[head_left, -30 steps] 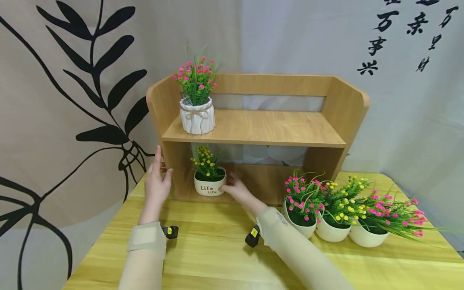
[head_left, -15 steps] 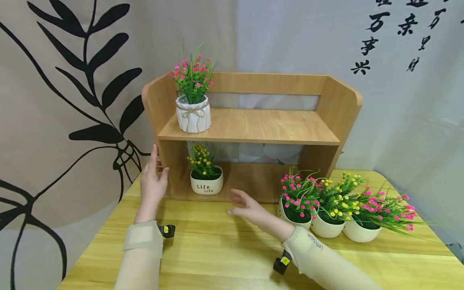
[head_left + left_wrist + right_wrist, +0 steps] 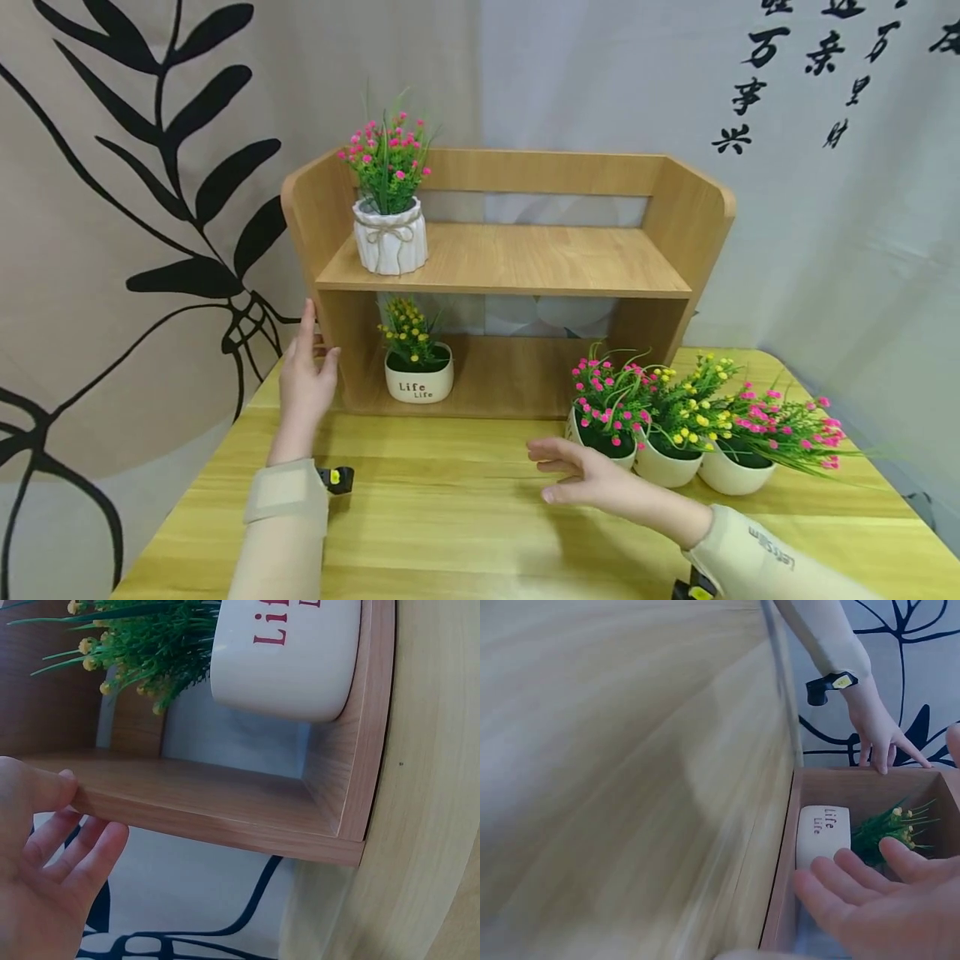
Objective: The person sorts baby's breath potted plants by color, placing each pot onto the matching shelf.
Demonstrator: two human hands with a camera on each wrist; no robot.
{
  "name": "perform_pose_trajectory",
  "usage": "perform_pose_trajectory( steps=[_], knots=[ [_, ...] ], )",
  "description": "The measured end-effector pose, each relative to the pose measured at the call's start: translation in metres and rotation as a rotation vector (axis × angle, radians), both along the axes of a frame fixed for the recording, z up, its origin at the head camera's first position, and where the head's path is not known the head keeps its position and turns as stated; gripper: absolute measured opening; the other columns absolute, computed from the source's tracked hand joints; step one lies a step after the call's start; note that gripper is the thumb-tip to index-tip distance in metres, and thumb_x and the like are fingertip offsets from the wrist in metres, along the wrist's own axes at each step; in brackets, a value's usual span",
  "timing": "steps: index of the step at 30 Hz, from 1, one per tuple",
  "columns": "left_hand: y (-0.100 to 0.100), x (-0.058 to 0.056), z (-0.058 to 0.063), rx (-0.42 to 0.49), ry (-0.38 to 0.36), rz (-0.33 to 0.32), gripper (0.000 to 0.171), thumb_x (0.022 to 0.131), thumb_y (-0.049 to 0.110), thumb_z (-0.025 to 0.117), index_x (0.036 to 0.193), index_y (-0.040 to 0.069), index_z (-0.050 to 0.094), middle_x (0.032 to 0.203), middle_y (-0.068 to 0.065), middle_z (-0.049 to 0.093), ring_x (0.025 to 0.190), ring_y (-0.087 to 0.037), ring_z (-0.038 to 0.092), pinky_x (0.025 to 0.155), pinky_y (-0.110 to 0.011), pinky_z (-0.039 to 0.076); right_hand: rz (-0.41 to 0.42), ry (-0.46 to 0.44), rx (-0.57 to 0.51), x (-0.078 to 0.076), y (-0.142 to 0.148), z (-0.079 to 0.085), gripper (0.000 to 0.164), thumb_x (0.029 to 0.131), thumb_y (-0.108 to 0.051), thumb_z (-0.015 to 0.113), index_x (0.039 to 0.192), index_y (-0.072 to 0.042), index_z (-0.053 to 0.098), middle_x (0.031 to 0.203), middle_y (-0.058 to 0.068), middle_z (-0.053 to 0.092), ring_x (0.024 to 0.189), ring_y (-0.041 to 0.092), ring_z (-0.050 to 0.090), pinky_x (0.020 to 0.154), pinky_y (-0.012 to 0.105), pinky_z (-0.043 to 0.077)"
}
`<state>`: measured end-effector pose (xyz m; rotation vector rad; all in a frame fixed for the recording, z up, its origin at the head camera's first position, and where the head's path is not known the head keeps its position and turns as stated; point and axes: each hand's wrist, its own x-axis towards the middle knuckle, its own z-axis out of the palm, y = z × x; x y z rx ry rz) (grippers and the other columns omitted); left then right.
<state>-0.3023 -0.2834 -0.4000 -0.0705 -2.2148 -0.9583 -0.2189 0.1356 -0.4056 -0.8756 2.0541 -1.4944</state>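
My left hand rests against the left side panel of a two-tier wooden shelf. In the left wrist view its thumb lies at the panel's front edge, with the other fingers along the outer side. A white "Life" flowerpot with yellow flowers stands upright on the lower tier at the left. On the upper tier, also left, is a white fluted flowerpot with pink flowers and a twine bow. Apart from the shelf, my right hand hovers over the table, holding nothing, just left of the nearest loose flowerpot.
Two more white flowerpots, a yellow-flowered one and a pink-flowered one, stand close together on the table at the right. A printed curtain hangs behind the shelf.
My right hand has let go of the "Life" flowerpot and moved right and toward me. The flowerpot stays on the lower tier. My left hand keeps its place on the shelf's side.
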Motion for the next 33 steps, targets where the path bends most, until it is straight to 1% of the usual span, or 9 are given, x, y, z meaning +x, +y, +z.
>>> perform_pose_trajectory(
  steps=[3, 9, 11, 15, 17, 22, 26, 30, 33],
  knots=[
    [-0.001, 0.001, 0.001, 0.007, -0.004, -0.005, 0.088, 0.093, -0.005, 0.058, 0.157, 0.033, 0.01, 0.116, -0.03, 0.05, 0.1, -0.044, 0.056, 0.08, -0.056, 0.053, -0.012, 0.026, -0.005, 0.008, 0.013, 0.001, 0.06, 0.093, -0.013, 0.065, 0.142, 0.007, 0.038, 0.14, 0.031, 0.042, 0.127, 0.049, 0.04, 0.1, 0.043, 0.047],
    [-0.002, 0.003, -0.002, 0.005, -0.016, -0.012, 0.087, 0.094, -0.006, 0.056, 0.157, 0.031, 0.01, 0.118, -0.031, 0.05, 0.101, -0.045, 0.056, 0.081, -0.057, 0.052, -0.141, 0.142, -0.062, 0.028, 0.037, -0.007, 0.048, 0.091, -0.007, 0.067, 0.131, 0.011, 0.048, 0.131, 0.033, 0.049, 0.118, 0.015, 0.055, 0.093, 0.035, 0.052],
    [-0.003, 0.004, -0.002, -0.003, -0.016, -0.009, 0.087, 0.094, -0.007, 0.056, 0.157, 0.031, 0.009, 0.118, -0.031, 0.05, 0.101, -0.046, 0.055, 0.08, -0.058, 0.052, -0.198, 0.177, -0.075, 0.033, 0.044, -0.013, 0.043, 0.089, -0.005, 0.068, 0.126, 0.011, 0.052, 0.125, 0.033, 0.053, 0.112, 0.011, 0.057, 0.089, 0.033, 0.054],
    [-0.003, 0.002, 0.0, -0.011, -0.003, -0.01, 0.088, 0.094, -0.006, 0.056, 0.157, 0.032, 0.009, 0.119, -0.031, 0.049, 0.101, -0.046, 0.055, 0.079, -0.058, 0.052, -0.332, 0.22, -0.072, 0.037, 0.057, -0.021, 0.035, 0.087, -0.004, 0.07, 0.118, 0.009, 0.058, 0.112, 0.026, 0.062, 0.102, 0.015, 0.062, 0.082, 0.03, 0.056],
    [-0.002, 0.0, 0.0, -0.007, 0.0, -0.012, 0.088, 0.094, -0.006, 0.056, 0.157, 0.032, 0.009, 0.12, -0.031, 0.049, 0.102, -0.046, 0.055, 0.079, -0.058, 0.052, -0.403, 0.221, -0.062, 0.039, 0.063, -0.023, 0.034, 0.086, -0.004, 0.071, 0.115, 0.01, 0.059, 0.107, 0.022, 0.064, 0.096, 0.014, 0.064, 0.078, 0.028, 0.057],
    [-0.001, 0.0, -0.001, 0.0, 0.005, -0.011, 0.089, 0.093, -0.006, 0.057, 0.157, 0.033, 0.009, 0.119, -0.031, 0.049, 0.102, -0.046, 0.055, 0.079, -0.057, 0.053, -0.592, 0.223, -0.005, 0.043, 0.069, -0.023, 0.044, 0.081, -0.003, 0.076, 0.118, 0.01, 0.057, 0.104, 0.019, 0.065, 0.086, 0.013, 0.064, 0.074, 0.026, 0.056],
    [-0.002, 0.0, -0.002, -0.006, 0.017, -0.012, 0.088, 0.093, -0.007, 0.057, 0.157, 0.032, 0.009, 0.118, -0.031, 0.05, 0.101, -0.046, 0.056, 0.079, -0.057, 0.053, -0.702, 0.2, 0.061, 0.045, 0.07, -0.023, 0.059, 0.078, -0.005, 0.079, 0.129, 0.007, 0.051, 0.115, 0.021, 0.06, 0.096, 0.025, 0.062, 0.077, 0.029, 0.056],
    [-0.003, 0.0, -0.001, -0.007, 0.016, -0.007, 0.088, 0.093, -0.006, 0.056, 0.157, 0.032, 0.009, 0.118, -0.03, 0.05, 0.102, -0.046, 0.056, 0.08, -0.057, 0.052, -0.714, 0.192, 0.082, 0.045, 0.067, -0.03, 0.075, 0.078, -0.005, 0.079, 0.139, 0.009, 0.04, 0.133, 0.028, 0.049, 0.116, 0.042, 0.052, 0.084, 0.04, 0.056],
    [-0.003, -0.001, -0.002, -0.007, 0.008, -0.009, 0.088, 0.094, -0.006, 0.056, 0.157, 0.032, 0.009, 0.119, -0.03, 0.05, 0.102, -0.045, 0.055, 0.08, -0.057, 0.053, -0.705, 0.18, 0.091, 0.043, 0.063, -0.035, 0.086, 0.077, -0.006, 0.08, 0.144, 0.011, 0.029, 0.142, 0.033, 0.038, 0.125, 0.049, 0.043, 0.087, 0.049, 0.054]
  ],
)
